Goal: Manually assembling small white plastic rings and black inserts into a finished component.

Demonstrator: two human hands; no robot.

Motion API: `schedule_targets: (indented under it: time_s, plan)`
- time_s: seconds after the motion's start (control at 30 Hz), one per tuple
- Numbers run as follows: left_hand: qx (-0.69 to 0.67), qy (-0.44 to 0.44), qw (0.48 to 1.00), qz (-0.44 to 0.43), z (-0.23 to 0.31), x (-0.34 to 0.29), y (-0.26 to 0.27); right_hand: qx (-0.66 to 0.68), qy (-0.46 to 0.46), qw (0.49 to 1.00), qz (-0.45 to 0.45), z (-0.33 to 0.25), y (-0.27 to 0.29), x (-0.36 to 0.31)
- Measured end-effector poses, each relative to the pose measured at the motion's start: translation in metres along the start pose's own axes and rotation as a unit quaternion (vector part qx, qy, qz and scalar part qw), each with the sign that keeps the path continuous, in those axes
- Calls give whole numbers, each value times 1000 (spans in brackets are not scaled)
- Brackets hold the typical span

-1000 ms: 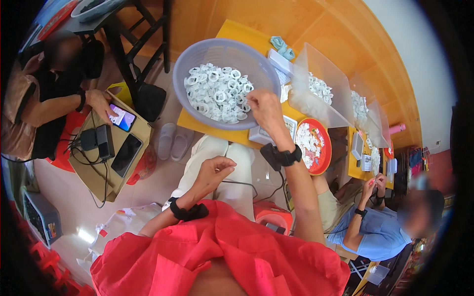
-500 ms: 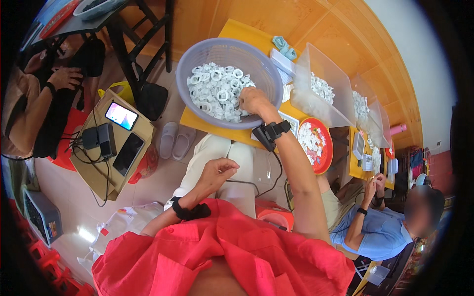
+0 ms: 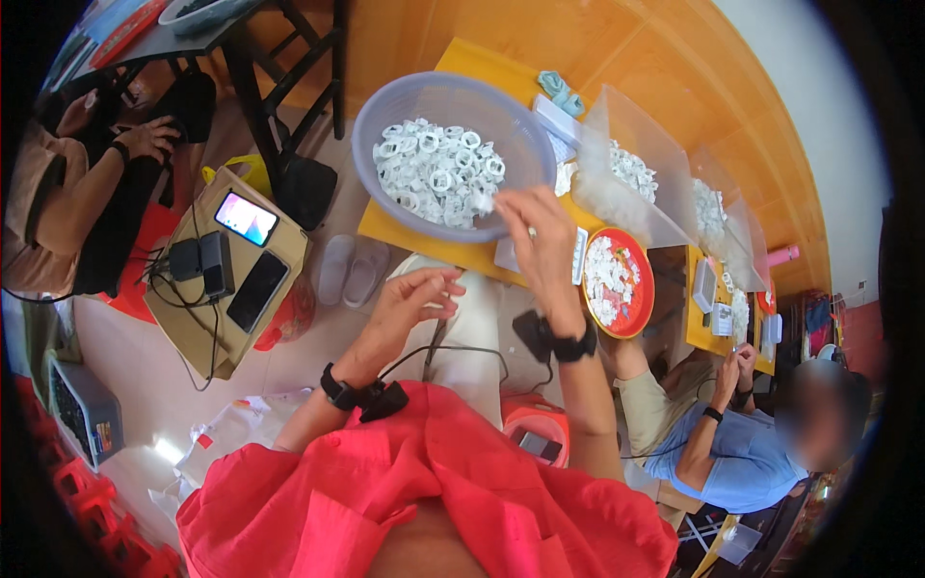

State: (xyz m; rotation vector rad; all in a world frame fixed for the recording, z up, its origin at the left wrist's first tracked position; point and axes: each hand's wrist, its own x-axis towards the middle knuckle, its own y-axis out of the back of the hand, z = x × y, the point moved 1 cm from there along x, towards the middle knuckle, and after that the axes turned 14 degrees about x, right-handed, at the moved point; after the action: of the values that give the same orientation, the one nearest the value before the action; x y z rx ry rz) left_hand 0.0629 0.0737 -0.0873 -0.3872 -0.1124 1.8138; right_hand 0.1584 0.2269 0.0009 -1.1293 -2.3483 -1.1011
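A grey-purple plastic basket (image 3: 525,135) holds a heap of small white ring-shaped plastic pieces (image 3: 438,169). My right hand (image 3: 541,236) is over the basket's near right rim. Its fingertips are pinched on a small white piece (image 3: 485,203), blurred, whose exact shape I cannot make out. Lower and to the left, in front of the basket and above my lap, my left hand (image 3: 409,306) hovers with its fingers loosely bent and apart. Nothing shows clearly in it. Each wrist wears a black strap with a device.
The basket stands on a yellow table (image 3: 462,60). To its right are a red tray (image 3: 647,289) of white pieces and clear bins (image 3: 636,130). Phones (image 3: 258,292) and cables lie on a cardboard box (image 3: 198,342) at left. Co-workers sit on both sides. A black cable crosses my lap.
My right hand has drawn back from the heap toward me and to the right, bringing out a small white piece. My left hand has risen slightly and its fingers have spread.
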Motion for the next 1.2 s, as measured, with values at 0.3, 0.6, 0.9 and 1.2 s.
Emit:
schedule_targets:
  time_s: [0.3,0.6,0.9,1.2]
  plan:
    - [-203,-25,970,-133,31,1,-22,-124,203,971,24,-35,5,-83]
    - [-170,-12,976,-139,16,4,-33,-33,50,988,142,-32,11,-115]
    - [-122,-31,985,-119,16,-3,-35,162,-131,964,163,-46,-2,-123]
    - [-146,19,980,-134,10,-15,-26,155,-132,975,88,-48,-12,-121]
